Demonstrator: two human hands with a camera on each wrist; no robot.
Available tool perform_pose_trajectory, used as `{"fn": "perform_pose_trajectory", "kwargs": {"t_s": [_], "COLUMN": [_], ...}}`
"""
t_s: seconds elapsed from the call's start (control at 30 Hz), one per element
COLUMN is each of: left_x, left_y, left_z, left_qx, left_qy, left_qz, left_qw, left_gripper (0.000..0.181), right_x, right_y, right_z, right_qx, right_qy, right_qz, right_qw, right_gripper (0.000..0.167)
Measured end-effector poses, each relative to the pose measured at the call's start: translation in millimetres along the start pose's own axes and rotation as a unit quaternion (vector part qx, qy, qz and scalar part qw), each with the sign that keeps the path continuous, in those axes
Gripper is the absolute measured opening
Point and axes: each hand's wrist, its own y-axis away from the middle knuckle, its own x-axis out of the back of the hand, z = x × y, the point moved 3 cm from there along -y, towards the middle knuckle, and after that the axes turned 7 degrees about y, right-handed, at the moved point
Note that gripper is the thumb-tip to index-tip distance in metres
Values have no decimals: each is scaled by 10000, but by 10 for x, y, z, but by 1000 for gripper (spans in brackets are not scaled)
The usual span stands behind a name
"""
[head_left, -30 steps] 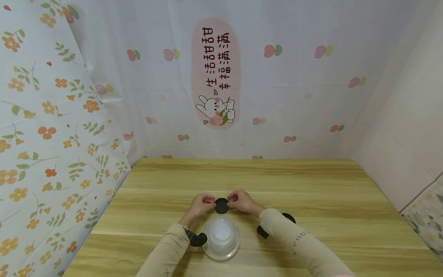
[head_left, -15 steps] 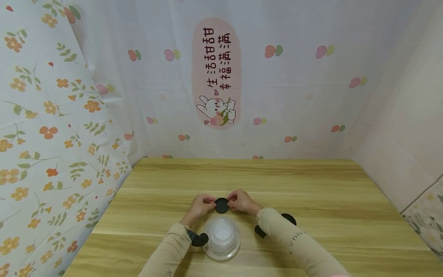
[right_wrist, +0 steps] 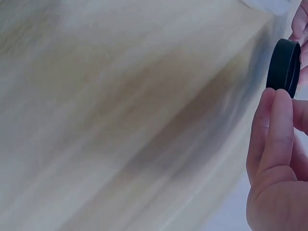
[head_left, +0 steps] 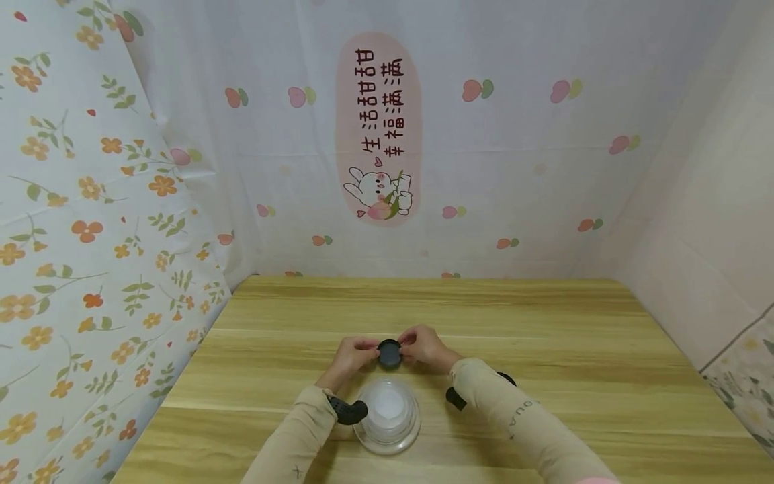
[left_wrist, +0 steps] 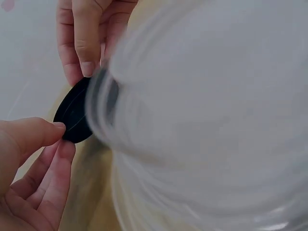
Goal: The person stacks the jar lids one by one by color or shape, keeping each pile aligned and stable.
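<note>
A round black lid [head_left: 390, 354] with a raised rim is held tilted between my two hands, beyond the clear container. My left hand [head_left: 353, 357] pinches its left edge between thumb and fingers, while my right hand [head_left: 425, 346] pinches the right edge. Close up in the left wrist view, the black lid [left_wrist: 77, 113] is partly covered by the blurred clear container [left_wrist: 202, 115]. From the right wrist, the lid [right_wrist: 283, 67] appears almost edge-on above my right fingertips [right_wrist: 276, 96]. The clear round container [head_left: 387, 413], whitish in its middle, stands on the table between my forearms.
The wooden table [head_left: 544, 316] reaches back to a printed cloth wall [head_left: 520, 168]. A flowered cloth [head_left: 91, 269] hangs along the left side. A black wrist device [head_left: 349, 410] on my left sleeve overlaps the container's left edge in the head view.
The black lid has tilted and risen slightly in the head view, showing its rim and a greyer face. Both hands keep their pinch on it, and the container stays in place.
</note>
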Motion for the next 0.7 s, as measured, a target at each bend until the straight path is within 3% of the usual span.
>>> {"fn": "perform_pose_trajectory", "kwargs": {"t_s": [0.1, 0.17, 0.33, 0.47, 0.7], "left_x": [-9, -11, -19, -68, -210], "left_y": [152, 154, -3, -30, -30], "left_z": [344, 404, 301, 386, 527], "left_qx": [-23, -45, -22, -45, -275], "left_qy": [12, 103, 228, 308, 381], "left_qz": [39, 17, -136, -281, -540], "left_qw": [10000, 9999, 9996, 9991, 9974], "left_gripper": [24, 24, 22, 22, 22], "right_x": [66, 110, 216, 321, 511], "right_y": [13, 24, 39, 74, 157], "right_z": [-17, -35, -96, -114, -84], "right_qx": [-73, -171, -132, 100, 34], "right_qy": [-143, -229, -131, 20, 79], "right_qz": [82, 179, 446, 535, 540], "right_qw": [9998, 9994, 9988, 9985, 9985], "right_gripper": [15, 14, 13, 12, 9]}}
